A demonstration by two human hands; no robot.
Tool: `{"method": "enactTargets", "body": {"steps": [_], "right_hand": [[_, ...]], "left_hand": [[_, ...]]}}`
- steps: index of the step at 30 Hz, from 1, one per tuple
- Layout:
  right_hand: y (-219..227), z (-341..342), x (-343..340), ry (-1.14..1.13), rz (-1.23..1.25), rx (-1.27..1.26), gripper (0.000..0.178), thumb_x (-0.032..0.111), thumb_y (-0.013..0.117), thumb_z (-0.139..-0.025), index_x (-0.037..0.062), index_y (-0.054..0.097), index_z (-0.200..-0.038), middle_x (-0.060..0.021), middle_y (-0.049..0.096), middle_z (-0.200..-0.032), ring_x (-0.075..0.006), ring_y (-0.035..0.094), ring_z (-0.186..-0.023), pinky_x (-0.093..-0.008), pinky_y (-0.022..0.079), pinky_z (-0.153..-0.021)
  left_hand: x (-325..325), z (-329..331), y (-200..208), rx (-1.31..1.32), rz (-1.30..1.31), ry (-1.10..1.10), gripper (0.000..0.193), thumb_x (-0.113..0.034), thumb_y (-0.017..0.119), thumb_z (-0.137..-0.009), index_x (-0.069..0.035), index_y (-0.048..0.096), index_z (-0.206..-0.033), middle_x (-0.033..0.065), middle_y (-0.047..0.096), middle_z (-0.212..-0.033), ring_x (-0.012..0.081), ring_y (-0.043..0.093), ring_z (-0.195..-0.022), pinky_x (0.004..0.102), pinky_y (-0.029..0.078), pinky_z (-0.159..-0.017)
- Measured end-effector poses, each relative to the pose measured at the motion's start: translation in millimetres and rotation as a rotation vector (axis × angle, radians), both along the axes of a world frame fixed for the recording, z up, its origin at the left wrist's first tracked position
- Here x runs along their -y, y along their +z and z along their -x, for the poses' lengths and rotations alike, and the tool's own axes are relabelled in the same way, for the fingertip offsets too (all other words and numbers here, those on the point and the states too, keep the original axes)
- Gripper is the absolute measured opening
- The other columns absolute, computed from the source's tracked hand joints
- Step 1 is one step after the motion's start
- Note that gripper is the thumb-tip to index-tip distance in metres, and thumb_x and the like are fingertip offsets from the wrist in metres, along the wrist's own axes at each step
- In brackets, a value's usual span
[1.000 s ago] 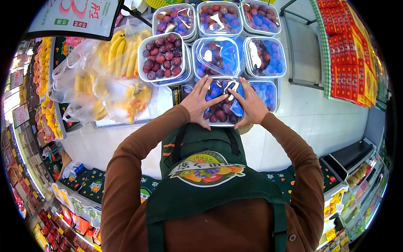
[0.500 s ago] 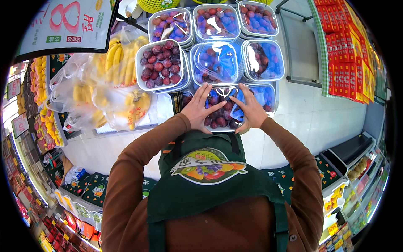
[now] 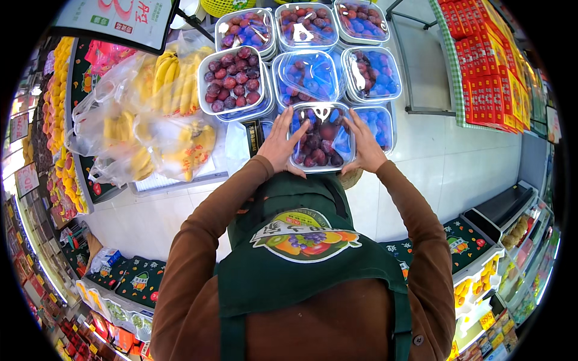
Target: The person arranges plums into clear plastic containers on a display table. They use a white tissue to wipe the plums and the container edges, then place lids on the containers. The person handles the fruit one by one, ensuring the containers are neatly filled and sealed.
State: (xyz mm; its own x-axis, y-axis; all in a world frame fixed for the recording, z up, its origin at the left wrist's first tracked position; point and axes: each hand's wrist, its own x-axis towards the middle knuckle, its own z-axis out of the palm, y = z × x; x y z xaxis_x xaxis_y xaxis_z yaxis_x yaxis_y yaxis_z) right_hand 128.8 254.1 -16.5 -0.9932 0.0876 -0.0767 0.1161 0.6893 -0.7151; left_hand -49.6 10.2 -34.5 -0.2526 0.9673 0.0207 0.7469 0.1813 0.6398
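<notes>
A square clear plastic tub of dark plums point(image 3: 317, 149), its lid shiny, sits at the front of the stacked tubs, close to my apron. My left hand point(image 3: 280, 144) grips its left side, with a finger reaching onto the lid. On the opposite side my right hand point(image 3: 366, 147) holds the edge, fingers pointing away from me. Directly behind is a lidded tub with blue lining point(image 3: 307, 75). To its left stands a tub heaped with plums point(image 3: 233, 81), which shows no lid. Another lidded tub point(image 3: 376, 127) lies beside my right fingers.
Bagged bananas point(image 3: 165, 84) cover the left of the stand, below a sign board point(image 3: 114, 21). More plum tubs point(image 3: 306, 25) line the back. Stacked red boxes point(image 3: 484, 90) stand on a table at the right, past a metal frame point(image 3: 421, 72). Fruit shelves point(image 3: 60, 138) run along the far left.
My right fingers have shifted from the lid's top to the tub's right edge. The left hand keeps its hold. The whole view has tilted slightly.
</notes>
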Motion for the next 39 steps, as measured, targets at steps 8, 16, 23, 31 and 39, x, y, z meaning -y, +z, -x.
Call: {"method": "enactTargets", "body": {"steps": [8,16,23,31,39], "right_hand": [[-68.2,-11.9,30.2,-0.417,0.392,-0.138,0.062,0.045,0.024,-0.105,0.0021,0.027,-0.149,-0.015,0.029,-0.152,-0.0261,0.026,-0.142,-0.0334,0.018,-0.116],[-34.4,-4.4,62.9,-0.669,1.119,-0.117,0.062,0.052,0.023,-0.103,0.0087,0.027,-0.148,-0.0084,0.036,-0.148,-0.0217,0.034,-0.137,-0.0372,0.027,-0.114],[19.1,-22.5,101.9,-0.682,1.497,-0.011,0.056,0.019,0.048,-0.101,0.0097,0.023,-0.15,-0.006,0.045,-0.135,-0.0166,0.05,-0.118,-0.0337,0.044,-0.099],[-24.6,-48.6,155.2,-0.67,1.893,0.12,0.056,0.035,0.068,-0.089,0.0083,0.046,-0.133,-0.0074,0.059,-0.119,-0.0227,0.06,-0.107,-0.0394,0.053,-0.091],[-6.3,-55.5,206.4,-0.945,1.897,0.023,0.053,0.036,0.067,-0.089,0.0067,0.05,-0.129,-0.009,0.062,-0.115,-0.0238,0.062,-0.102,-0.0392,0.053,-0.09]], "left_hand": [[20.4,-42.5,-71.3,0.886,-0.06,0.523,0.084,-0.057,0.04,-0.096,0.005,0.018,-0.149,0.0249,0.021,-0.154,0.0358,0.013,-0.146,0.0394,0.011,-0.118],[14.9,-62.8,-33.4,1.372,-0.228,0.688,0.062,-0.049,0.027,-0.104,-0.003,0.031,-0.145,0.0104,0.042,-0.142,0.0203,0.039,-0.132,0.0347,0.03,-0.112],[60.4,-75.2,59.4,1.291,-0.276,0.722,0.051,-0.03,0.039,-0.104,-0.004,0.029,-0.146,0.01,0.044,-0.138,0.018,0.044,-0.127,0.0332,0.033,-0.108],[131.9,-49.5,69.4,1.225,-0.296,0.606,0.047,-0.028,0.045,-0.102,-0.001,0.042,-0.14,0.0091,0.054,-0.127,0.0156,0.051,-0.116,0.0291,0.041,-0.096],[158.6,12.4,-109.9,0.531,0.34,0.97,0.077,-0.047,0.081,-0.069,0.007,0.054,-0.118,0.0263,0.061,-0.112,0.0384,0.059,-0.108,0.0423,0.048,-0.092]]}}
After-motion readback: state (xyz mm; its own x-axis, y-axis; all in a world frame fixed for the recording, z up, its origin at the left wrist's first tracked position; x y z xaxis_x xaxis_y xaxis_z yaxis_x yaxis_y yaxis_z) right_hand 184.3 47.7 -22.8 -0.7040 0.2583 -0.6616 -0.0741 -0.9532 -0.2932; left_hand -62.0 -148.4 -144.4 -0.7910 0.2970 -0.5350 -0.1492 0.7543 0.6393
